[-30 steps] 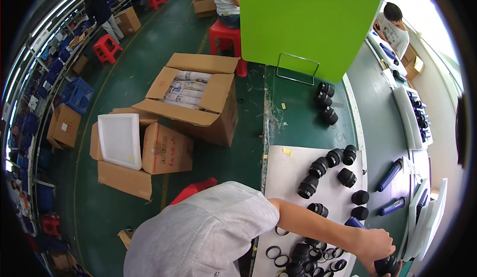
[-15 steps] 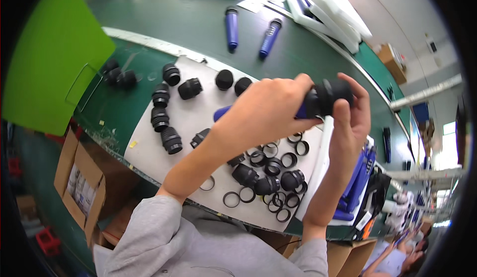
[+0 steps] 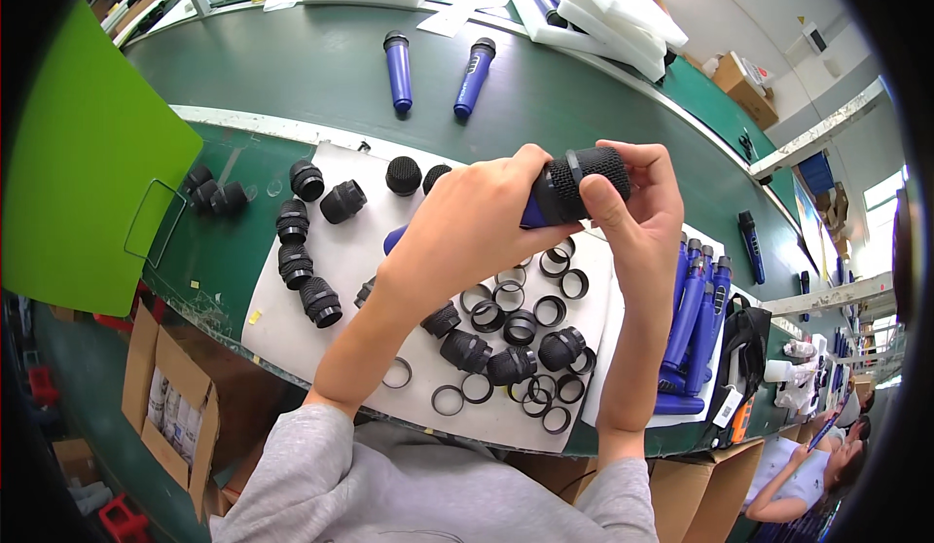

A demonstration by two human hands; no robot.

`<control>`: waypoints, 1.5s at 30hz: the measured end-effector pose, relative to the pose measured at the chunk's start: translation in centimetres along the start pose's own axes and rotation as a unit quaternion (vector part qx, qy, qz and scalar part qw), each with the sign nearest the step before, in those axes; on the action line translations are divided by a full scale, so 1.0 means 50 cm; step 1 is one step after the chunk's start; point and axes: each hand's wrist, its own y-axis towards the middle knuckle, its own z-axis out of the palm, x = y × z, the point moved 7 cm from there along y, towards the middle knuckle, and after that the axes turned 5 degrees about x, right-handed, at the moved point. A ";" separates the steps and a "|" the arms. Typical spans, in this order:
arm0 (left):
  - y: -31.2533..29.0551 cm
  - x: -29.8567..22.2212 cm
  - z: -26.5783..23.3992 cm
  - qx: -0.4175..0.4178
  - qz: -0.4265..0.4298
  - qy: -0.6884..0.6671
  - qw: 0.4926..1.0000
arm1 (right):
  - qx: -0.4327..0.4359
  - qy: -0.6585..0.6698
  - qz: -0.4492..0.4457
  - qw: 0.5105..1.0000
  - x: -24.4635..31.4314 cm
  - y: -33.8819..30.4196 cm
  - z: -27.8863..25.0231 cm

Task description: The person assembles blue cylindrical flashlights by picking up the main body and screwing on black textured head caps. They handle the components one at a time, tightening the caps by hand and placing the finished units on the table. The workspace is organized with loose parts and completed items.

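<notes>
Microphone (image 3: pixel 566 189) in both hands (image 3: pixel 479 204), grille (image 3: pixel 605 172) rightward

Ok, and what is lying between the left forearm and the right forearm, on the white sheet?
In the head view, loose black rings and several black microphone heads lie there on the white sheet, between the left forearm and right forearm.
</notes>
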 end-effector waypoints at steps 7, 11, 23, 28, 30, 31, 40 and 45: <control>0.003 -0.006 0.003 0.034 0.014 -0.041 0.998 | 0.030 -0.035 -0.060 0.997 0.030 0.001 -0.004; 0.001 0.000 -0.002 0.033 -0.007 -0.031 0.999 | 0.024 -0.016 -0.058 0.998 0.016 0.000 0.005; 0.005 -0.005 0.005 0.007 -0.001 0.006 1.000 | 0.006 -0.022 0.003 1.000 -0.005 0.003 -0.004; 0.009 -0.001 0.005 0.011 -0.012 0.022 1.000 | -0.001 -0.012 0.006 1.000 -0.011 0.004 0.000; 0.008 -0.001 0.006 0.008 -0.017 0.028 0.999 | -0.005 -0.018 0.013 1.000 -0.012 0.004 -0.001; 0.008 -0.001 0.007 0.005 -0.018 0.032 0.999 | -0.007 -0.024 0.014 1.000 -0.013 0.005 -0.003; 0.008 -0.001 0.013 -0.002 -0.011 0.039 0.999 | 0.000 -0.115 0.027 0.993 -0.023 0.009 -0.021; 0.011 0.000 0.007 0.018 -0.011 -0.032 0.999 | 0.091 0.040 -0.020 0.995 0.030 0.003 -0.027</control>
